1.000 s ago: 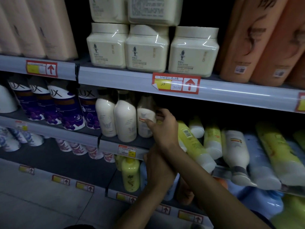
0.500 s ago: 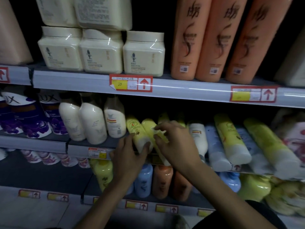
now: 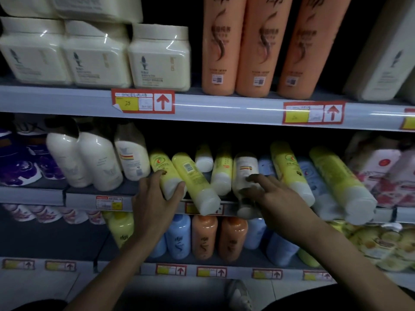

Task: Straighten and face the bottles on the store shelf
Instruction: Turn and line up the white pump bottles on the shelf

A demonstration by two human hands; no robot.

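Head view: left hand (image 3: pixel 155 198) grips leftmost yellow bottle (image 3: pixel 160 163).

Both bare forearms reach up and lean toward each other, one on each side of the tilted yellow barcode bottle (image 3: pixel 195 180). The left hand (image 3: pixel 155 198), just left of it, curls fingers and thumb round the pale end of the neighbouring yellow bottle (image 3: pixel 160 163). The right hand (image 3: pixel 271 200), to its right, lays a straight forefinger on a white bottle (image 3: pixel 246 164); its other fingers are blurred.
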